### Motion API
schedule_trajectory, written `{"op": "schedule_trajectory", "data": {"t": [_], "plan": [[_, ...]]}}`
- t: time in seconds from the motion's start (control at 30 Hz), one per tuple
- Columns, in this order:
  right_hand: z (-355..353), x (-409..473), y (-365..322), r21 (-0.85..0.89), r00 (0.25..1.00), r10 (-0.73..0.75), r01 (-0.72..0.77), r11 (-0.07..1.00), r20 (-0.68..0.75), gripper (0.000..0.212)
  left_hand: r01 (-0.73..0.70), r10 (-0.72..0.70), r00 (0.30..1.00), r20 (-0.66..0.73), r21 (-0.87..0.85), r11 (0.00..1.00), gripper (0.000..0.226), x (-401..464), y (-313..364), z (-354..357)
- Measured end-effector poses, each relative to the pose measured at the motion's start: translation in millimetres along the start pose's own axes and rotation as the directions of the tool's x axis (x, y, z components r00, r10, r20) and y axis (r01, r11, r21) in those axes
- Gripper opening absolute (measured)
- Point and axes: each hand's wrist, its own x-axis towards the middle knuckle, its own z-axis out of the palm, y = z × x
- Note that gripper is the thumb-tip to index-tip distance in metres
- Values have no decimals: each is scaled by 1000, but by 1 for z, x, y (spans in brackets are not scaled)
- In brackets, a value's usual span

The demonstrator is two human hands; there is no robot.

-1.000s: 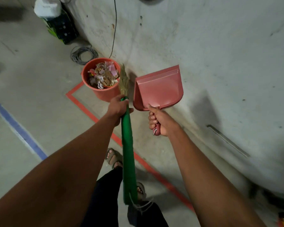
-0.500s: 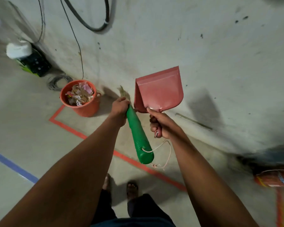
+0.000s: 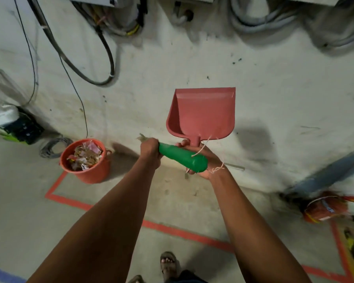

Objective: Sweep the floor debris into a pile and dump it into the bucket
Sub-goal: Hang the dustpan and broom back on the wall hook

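Both hands are busy in the head view, the only one there is. Left hand (image 3: 150,149) is curled round the broom (image 3: 181,157) near the top of its green handle, where a tuft of bristles pokes out to the far left of the fist. Right hand (image 3: 202,160) grips the stem of the dustpan (image 3: 202,113), fingers wrapped under it; the broom's butt end lies across that palm, so the right hand seems to be taking both tools, though how firmly it holds the broom cannot be told. A string (image 3: 217,169) trails from the handle over the right wrist.

The dustpan is held upright, mouth toward the far wall, and its tray shows no debris. The bucket (image 3: 86,173) stands on the floor to the left, near the wall, just inside the red tape (image 3: 172,228) outline, and is heaped with paper and wrappers (image 3: 84,156).

Judging by this, the sweeping and dumping look done: the pan is bare, the bucket full, and the floor in sight carries only faint specks. What seems left is gathering the tools in one hand and putting them away. Some orange stuff (image 3: 323,209) at the right edge is too blurred to identify, so whether it counts as debris cannot be said.
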Motion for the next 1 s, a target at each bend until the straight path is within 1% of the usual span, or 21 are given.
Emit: {"op": "schedule_trajectory", "data": {"t": [0.03, 0.07, 0.1, 0.17, 0.2, 0.3, 0.4, 0.47, 0.5, 0.53, 0.57, 0.6, 0.67, 0.73, 0.77, 0.83, 0.87, 0.93, 1.0], "plan": [[9, -8, -1, 36, 999, -32, 32, 999, 6, 38, 7, -8, 1000, 5, 19, 1000, 17, -5, 1, -2], [19, -18, -1, 54, 997, -79, 78, 995, 16, 25, 16, -17, 1000, 23, 21, 1000, 16, -9, 2, -5], [29, -26, -1, 52, 993, -117, 115, 992, 23, 23, 26, -27, 999, 39, 14, 1000, 15, -12, 3, -7], [44, -38, 4, 7, 988, -155, 155, 988, 24, 45, 54, -54, 997, 57, -1, 999, 14, -23, 5, -12], [51, -42, 6, -11, 981, -190, 191, 982, 35, 50, 67, -67, 996, 58, -3, 998, 14, -29, 6, -14], [75, -55, 12, -66, 939, -335, 339, 938, 75, 48, 90, -89, 996, 29, -17, 996, 20, -52, 9, -17], [101, -60, 15, -94, 901, -432, 433, 897, 32, 41, 59, -65, 996, 53, 104, 993, 32, -70, 11, -25], [113, -60, 12, -123, 893, -450, 444, 888, -26, 41, 69, -83, 991, 105, 129, 989, 33, -74, 13, -30], [118, -59, 13, -141, 889, -455, 444, 885, -54, 38, 75, -94, 986, 137, 135, 988, 28, -76, 15, -34], [119, -59, 12, -165, 885, -459, 442, 882, -76, 33, 81, -108, 980, 170, 163, 983, 23, -78, 19, -36], [120, -58, 13, -201, 881, -465, 441, 875, -90, 26, 78, -120, 973, 197, 209, 975, 23, -78, 25, -38], [118, -57, 14, -236, 879, -465, 431, 871, -109, 20, 67, -126, 967, 221, 256, 964, 27, -78, 31, -39], [114, -55, 16, -266, 875, -453, 402, 876, -168, 17, 41, -122, 961, 248, 308, 951, 35, -77, 43, -39], [110, -55, 17, -239, 870, -434, 382, 893, -232, 21, 1, -72, 967, 245, 281, 960, 36, -83, 60, -38], [108, -55, 17, -218, 866, -429, 381, 899, -256, 22, -32, -27, 972, 233, 245, 969, 31, -88, 69, -36], [103, -54, 17, -190, 859, -425, 385, 903, -284, 25, -166, 121, 971, 207, 221, 961, 16, -96, 86, -32], [100, -54, 17, -193, 856, -425, 382, 904, -294, 27, -268, 221, 952, 210, 234, 935, 18, -102, 95, -29], [97, -53, 19, -227, 848, -422, 364, 903, -320, 37, -468, 405, 872, 274, 231, 853, 27, -115, 110, -23], [96, -53, 22, -270, 842, -411, 329, 905, -349, 48, -590, 492, 772, 403, 164, 791, 36, -134, 123, -15]]}}
